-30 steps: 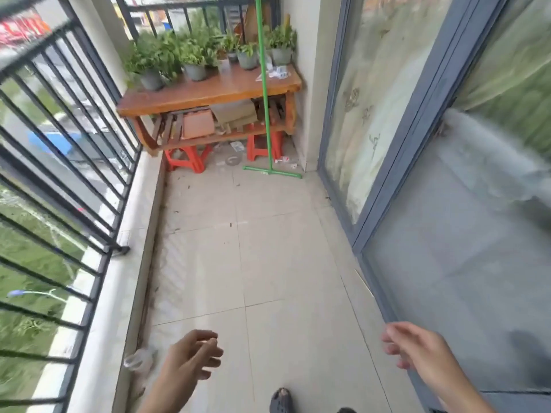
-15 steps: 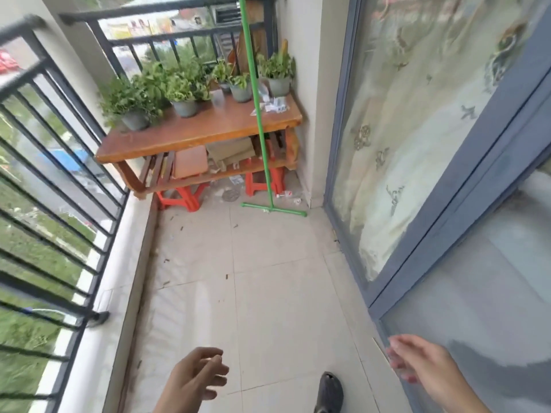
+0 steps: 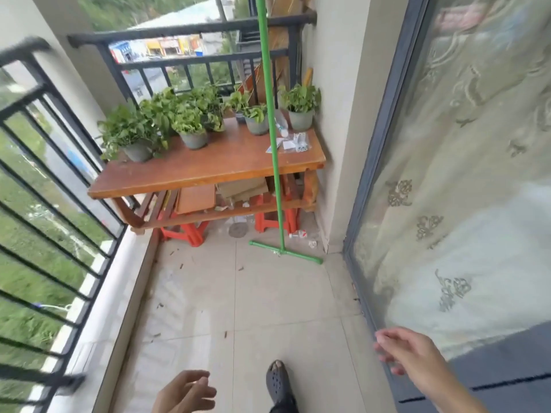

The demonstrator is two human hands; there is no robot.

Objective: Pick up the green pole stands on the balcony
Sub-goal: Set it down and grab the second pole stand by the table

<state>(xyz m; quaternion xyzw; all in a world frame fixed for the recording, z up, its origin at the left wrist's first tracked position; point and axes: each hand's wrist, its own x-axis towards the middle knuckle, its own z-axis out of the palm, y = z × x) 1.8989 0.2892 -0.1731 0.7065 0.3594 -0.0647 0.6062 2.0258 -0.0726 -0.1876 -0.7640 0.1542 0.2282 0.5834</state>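
A green pole stand (image 3: 272,126) rises upright at the far end of the balcony, in front of the wooden table. Its green crossbar foot (image 3: 285,252) rests on the tiled floor. My left hand (image 3: 185,393) hangs low at the bottom edge, fingers loosely curled and holding nothing. My right hand (image 3: 408,351) is raised at the lower right beside the glass door, fingers apart and empty. Both hands are far from the pole.
A wooden table (image 3: 208,171) with several potted plants (image 3: 190,120) stands behind the pole, on orange stools (image 3: 185,232). Black railing (image 3: 53,186) lines the left side. A sliding glass door (image 3: 447,174) with a curtain lines the right. My dark shoe (image 3: 278,383) is on the tiles.
The view has advanced toward the table and tilted up, so the pole looks nearer. Both hands stay low and empty, the right one raised a little. My foot has stepped forward.
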